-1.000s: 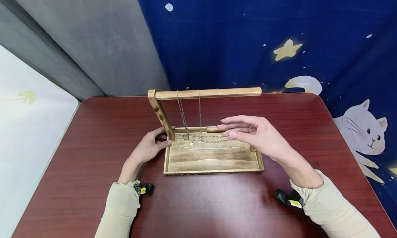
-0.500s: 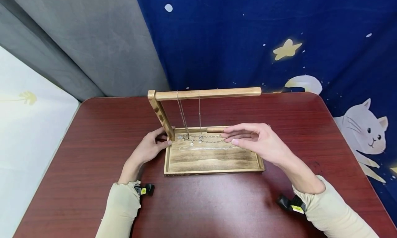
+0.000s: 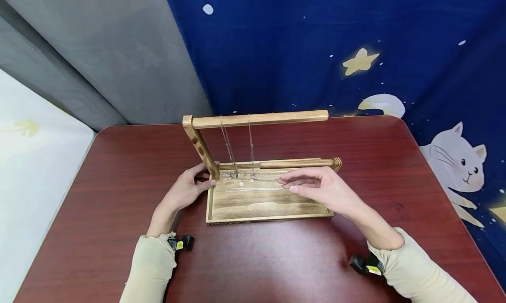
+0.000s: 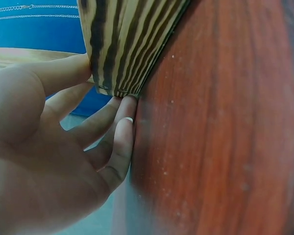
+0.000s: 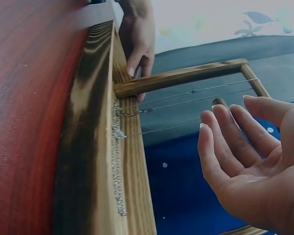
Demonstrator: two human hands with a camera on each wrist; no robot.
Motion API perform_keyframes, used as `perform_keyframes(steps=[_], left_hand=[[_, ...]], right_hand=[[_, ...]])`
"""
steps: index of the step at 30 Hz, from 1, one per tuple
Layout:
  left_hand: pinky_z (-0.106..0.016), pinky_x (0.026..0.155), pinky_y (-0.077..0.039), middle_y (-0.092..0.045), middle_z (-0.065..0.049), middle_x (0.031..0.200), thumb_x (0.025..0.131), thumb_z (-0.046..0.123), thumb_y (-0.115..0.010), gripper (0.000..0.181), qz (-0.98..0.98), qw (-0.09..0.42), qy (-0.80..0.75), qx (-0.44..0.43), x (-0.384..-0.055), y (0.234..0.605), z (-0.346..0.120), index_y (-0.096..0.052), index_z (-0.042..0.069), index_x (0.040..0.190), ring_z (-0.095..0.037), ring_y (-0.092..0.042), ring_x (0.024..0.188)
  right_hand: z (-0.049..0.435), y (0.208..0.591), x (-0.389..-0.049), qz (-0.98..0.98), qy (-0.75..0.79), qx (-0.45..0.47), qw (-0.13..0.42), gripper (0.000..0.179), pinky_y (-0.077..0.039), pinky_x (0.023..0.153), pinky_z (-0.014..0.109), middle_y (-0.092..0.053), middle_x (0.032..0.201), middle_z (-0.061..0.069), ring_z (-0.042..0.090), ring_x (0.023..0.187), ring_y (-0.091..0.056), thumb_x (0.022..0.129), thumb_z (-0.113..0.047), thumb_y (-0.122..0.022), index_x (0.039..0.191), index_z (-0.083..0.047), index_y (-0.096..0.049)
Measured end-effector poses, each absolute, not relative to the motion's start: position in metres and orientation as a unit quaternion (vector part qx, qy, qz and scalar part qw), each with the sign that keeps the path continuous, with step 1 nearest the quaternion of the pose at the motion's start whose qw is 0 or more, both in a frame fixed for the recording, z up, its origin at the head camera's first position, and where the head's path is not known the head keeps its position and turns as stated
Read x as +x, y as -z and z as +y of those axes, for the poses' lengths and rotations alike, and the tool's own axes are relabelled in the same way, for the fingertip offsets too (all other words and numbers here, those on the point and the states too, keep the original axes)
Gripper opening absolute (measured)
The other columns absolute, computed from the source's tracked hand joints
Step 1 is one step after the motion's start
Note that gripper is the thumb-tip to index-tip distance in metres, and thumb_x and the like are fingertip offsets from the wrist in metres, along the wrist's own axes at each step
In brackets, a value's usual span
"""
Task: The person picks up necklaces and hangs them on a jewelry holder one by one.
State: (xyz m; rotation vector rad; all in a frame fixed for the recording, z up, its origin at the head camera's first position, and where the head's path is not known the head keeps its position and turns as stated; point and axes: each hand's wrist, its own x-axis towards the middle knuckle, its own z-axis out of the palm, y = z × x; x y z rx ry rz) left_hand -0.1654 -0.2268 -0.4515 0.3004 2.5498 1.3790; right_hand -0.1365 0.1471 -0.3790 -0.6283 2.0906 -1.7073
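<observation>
Over the table (image 3: 269, 259), the right hand (image 3: 322, 186) has lowered, grip parted; left hand (image 3: 187, 189) holds the tray (image 3: 270, 210).

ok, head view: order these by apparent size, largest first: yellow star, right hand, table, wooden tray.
1. table
2. wooden tray
3. right hand
4. yellow star
</observation>
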Motion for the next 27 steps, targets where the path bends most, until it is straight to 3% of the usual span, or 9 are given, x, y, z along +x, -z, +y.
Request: perform_keyframes(steps=[16,27], left_hand=[[-0.029,0.078,-0.052,-0.067,-0.014,0.114,0.097,0.009,-0.065,0.05,0.868,0.114,-0.473,0.1,-0.164,0.448,-0.227,-0.053,0.014,0.145,-0.026,-0.063,0.103],[-0.027,0.078,-0.052,-0.067,-0.016,0.114,0.097,0.01,-0.066,0.05,0.867,0.114,-0.475,0.101,-0.165,0.449,-0.227,-0.053,0.013,0.145,-0.026,-0.064,0.102]], right_hand=[[0.138,0.41,-0.144,0.769,0.574,-0.218,0.178,0.025,-0.055,0.084,0.03,-0.072,0.113,0.009,0.024,0.103,-0.068,0.093,-0.01,-0.07,0.117,-0.013,-0.073],[0.137,0.427,-0.151,0.789,0.556,-0.198,0.172,0.025,-0.055,0.081,0.028,-0.073,0.111,0.008,0.019,0.098,-0.069,0.091,-0.008,-0.072,0.116,-0.01,-0.074]])
